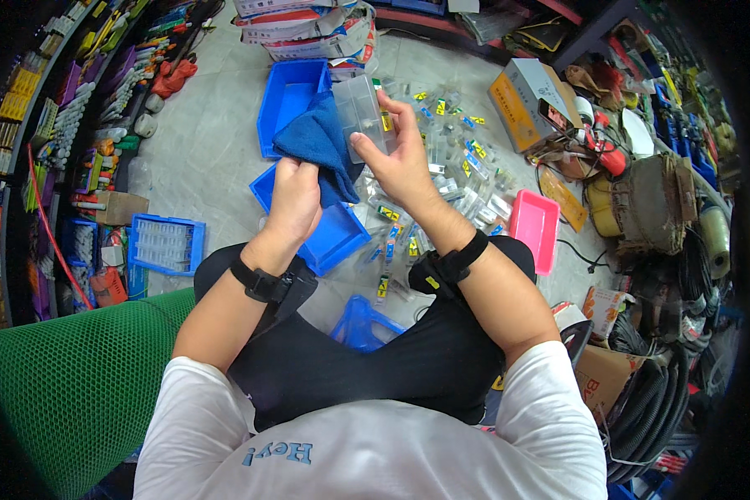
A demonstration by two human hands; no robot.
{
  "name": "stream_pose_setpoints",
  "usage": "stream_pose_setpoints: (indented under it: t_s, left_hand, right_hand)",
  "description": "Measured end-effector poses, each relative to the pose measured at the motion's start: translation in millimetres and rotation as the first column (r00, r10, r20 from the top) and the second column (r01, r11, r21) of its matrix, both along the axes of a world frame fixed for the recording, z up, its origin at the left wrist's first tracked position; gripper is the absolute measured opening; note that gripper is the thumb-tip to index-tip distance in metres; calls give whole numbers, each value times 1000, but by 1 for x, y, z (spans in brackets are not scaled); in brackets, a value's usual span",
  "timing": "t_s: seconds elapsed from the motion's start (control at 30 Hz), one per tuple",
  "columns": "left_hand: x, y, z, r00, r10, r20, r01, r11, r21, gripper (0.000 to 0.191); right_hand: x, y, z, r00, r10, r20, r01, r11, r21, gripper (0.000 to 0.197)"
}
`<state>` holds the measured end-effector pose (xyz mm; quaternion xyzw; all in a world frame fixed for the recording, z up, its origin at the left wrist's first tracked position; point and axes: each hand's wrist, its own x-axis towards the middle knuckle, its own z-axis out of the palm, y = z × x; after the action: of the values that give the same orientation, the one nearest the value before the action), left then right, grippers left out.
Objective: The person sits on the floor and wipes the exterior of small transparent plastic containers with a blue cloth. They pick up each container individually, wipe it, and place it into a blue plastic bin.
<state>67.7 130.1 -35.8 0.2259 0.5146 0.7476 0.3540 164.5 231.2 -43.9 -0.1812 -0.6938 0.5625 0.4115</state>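
My left hand grips a dark blue cloth, which hangs in folds above two blue plastic bins. My right hand holds a clear plastic compartment box between thumb and fingers, its long side tilted up. The cloth touches or overlaps the left edge of the box; the exact contact is hidden. Behind the cloth is the upper blue bin, and the lower blue bin lies partly under my left wrist. Many small clear packs with yellow and blue labels are heaped on the floor beyond my right hand.
A pink tray lies right of the heap. A cardboard box with a phone on it stands farther right. At left are a blue crate of clear pieces and a green mesh roll. Stacked printed bags stand ahead.
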Motion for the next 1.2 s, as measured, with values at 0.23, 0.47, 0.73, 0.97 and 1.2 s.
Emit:
stream_pose_setpoints:
  t_s: [0.23,0.47,0.73,0.97,1.2]
  left_hand:
    - [-19,7,8,999,16,43,-19,998,54,22]
    - [11,8,-13,1000,10,1,-10,1000,-21,25]
    - [-9,11,-9,998,14,62,-16,999,36,24]
    - [-23,9,-5,998,16,66,-21,997,68,22]
    - [11,14,-8,992,-25,127,19,998,52,22]
  right_hand:
    - [2,-10,-3,995,91,52,-91,996,-2,55]
    - [2,4,-7,997,29,-73,-43,978,-206,52]
    - [-1,-7,-7,1000,27,-11,-26,998,55,52]
    - [1,-17,-4,993,96,71,-97,995,17,55]
    - [6,3,-6,999,-20,-38,15,993,-118,53]
